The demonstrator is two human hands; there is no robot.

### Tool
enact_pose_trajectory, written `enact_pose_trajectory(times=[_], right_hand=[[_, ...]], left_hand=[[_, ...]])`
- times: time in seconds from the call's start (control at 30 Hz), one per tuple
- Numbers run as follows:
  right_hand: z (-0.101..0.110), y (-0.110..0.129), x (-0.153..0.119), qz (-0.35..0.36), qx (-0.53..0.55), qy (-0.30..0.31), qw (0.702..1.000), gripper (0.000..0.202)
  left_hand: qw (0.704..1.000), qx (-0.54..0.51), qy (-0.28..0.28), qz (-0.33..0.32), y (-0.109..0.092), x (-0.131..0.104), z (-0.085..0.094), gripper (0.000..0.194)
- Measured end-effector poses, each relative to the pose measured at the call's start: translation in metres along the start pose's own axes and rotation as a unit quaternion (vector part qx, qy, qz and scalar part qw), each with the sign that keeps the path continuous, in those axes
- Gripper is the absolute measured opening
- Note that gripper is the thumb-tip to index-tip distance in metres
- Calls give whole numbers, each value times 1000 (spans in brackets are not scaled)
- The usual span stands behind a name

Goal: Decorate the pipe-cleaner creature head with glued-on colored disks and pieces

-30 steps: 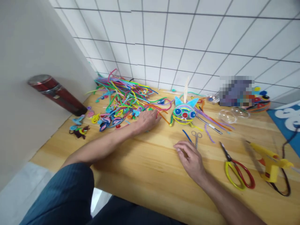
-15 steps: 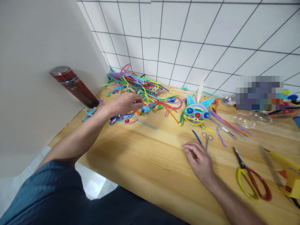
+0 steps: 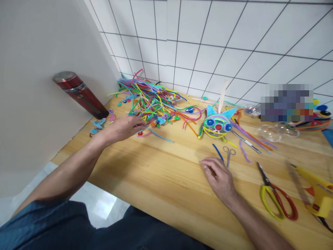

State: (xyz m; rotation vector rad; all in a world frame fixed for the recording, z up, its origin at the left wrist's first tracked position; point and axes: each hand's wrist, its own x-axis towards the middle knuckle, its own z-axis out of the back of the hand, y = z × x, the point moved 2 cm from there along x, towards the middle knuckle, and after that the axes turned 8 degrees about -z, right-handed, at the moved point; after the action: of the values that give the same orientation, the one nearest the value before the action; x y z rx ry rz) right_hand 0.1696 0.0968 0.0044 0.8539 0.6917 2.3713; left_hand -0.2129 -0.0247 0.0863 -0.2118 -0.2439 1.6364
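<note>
My left hand (image 3: 123,127) reaches over the near edge of a heap of coloured pipe cleaners (image 3: 153,100), its fingers down among small twisted pieces; I cannot tell whether it grips one. My right hand (image 3: 220,177) rests flat on the wooden table (image 3: 161,177), fingers loosely curled, holding nothing. Just beyond its fingertips lie a short blue pipe cleaner (image 3: 217,152) and small silver scissors (image 3: 229,154). A round pipe-cleaner cat face (image 3: 217,125) with blue ears sits behind them.
A red metal flask (image 3: 79,93) leans at the left wall. Yellow-and-red scissors (image 3: 277,198) and a yellow glue gun (image 3: 316,192) lie at the right. Clear plastic half-spheres (image 3: 270,132) and more craft pieces sit by the tiled wall.
My left hand moved left from beside the cat face along the heap, then drew back toward its near edge. The right hand stayed in place. The view shifted left.
</note>
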Motion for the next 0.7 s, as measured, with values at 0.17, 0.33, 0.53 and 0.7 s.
enact_pose_trajectory(times=[0.17, 0.33, 0.53, 0.7], right_hand=[[-1, 0, 0, 7, -8, 2, 1000, 15], [-1, 0, -1, 15, -13, 6, 1000, 15], [-1, -4, -2, 19, -3, 14, 1000, 16], [-2, -5, -2, 20, 0, 14, 1000, 15]], left_hand=[[999, 35, -15, -24, -15, 20, 0, 33], [998, 60, -6, -20, -17, 37, -8, 33], [988, 49, -143, 24, -6, 24, 53, 32], [989, 60, -131, 33, 3, 11, 73, 33]])
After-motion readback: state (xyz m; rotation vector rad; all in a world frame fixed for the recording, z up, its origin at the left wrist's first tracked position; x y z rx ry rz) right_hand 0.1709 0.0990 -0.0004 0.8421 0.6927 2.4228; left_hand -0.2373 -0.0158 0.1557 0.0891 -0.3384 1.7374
